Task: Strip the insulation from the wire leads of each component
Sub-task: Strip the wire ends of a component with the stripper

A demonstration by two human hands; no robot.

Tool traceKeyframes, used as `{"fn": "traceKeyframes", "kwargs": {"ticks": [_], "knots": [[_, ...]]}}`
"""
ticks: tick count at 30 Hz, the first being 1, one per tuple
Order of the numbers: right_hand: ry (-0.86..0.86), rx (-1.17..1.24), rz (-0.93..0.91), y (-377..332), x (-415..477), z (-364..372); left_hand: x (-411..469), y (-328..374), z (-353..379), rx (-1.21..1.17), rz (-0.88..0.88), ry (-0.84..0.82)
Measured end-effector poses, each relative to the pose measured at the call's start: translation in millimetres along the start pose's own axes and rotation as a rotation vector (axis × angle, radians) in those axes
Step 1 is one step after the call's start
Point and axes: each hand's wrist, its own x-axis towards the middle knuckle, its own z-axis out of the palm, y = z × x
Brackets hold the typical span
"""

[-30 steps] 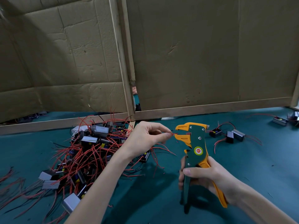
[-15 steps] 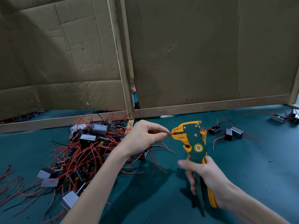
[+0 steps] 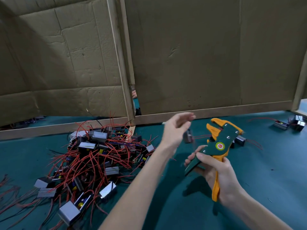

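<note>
Gripping stripper (image 3: 228, 138); label (image 3: 220, 145) seemingly illegible

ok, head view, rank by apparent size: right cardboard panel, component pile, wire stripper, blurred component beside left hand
Largest to smallest:
right cardboard panel
component pile
wire stripper (nearer camera, still clearly third)
blurred component

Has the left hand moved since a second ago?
Yes. The left hand has swung right and away: it now overlaps the wooden rail, right of the corner post.
</note>
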Motion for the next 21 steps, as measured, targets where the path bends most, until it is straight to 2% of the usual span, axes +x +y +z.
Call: {"fn": "traceKeyframes", "kwargs": {"ticks": [2,4,6,8,10,12,13,15,21], "knots": [[0.038,-0.081,-0.124,-1.6,1.0,-3.5,1.8,-2.7,17.3,-0.083,-0.080,-0.252],[0.047,-0.140,-0.215,-2.1,1.6,-5.6,1.5,-7.2,17.4,0.060,-0.106,-0.382],[0.036,-0.180,-0.246,-1.1,0.6,-5.0,-0.5,-13.0,4.8,0.298,-0.073,-0.341],[0.014,-0.216,-0.209,0.4,-0.4,-3.1,-3.0,-15.8,-16.0,0.585,-0.051,-0.196],[-0.004,-0.233,-0.142,1.9,-0.3,-2.7,-5.8,-21.0,-43.8,1.029,-0.021,-0.052],[0.009,-0.241,-0.065,3.9,2.1,-6.5,-11.5,-24.0,-69.0,1.457,-0.089,0.013],[0.020,-0.238,-0.029,4.5,4.0,-8.4,-14.8,-24.5,-77.7,1.577,-0.149,0.000],[0.042,-0.235,0.035,4.7,9.5,-12.3,-19.6,-28.7,-86.3,1.671,-0.218,-0.050],[0.168,-0.163,0.197,-4.2,43.3,-44.6,-22.0,-35.6,-87.4,1.666,-0.115,0.001]]}}
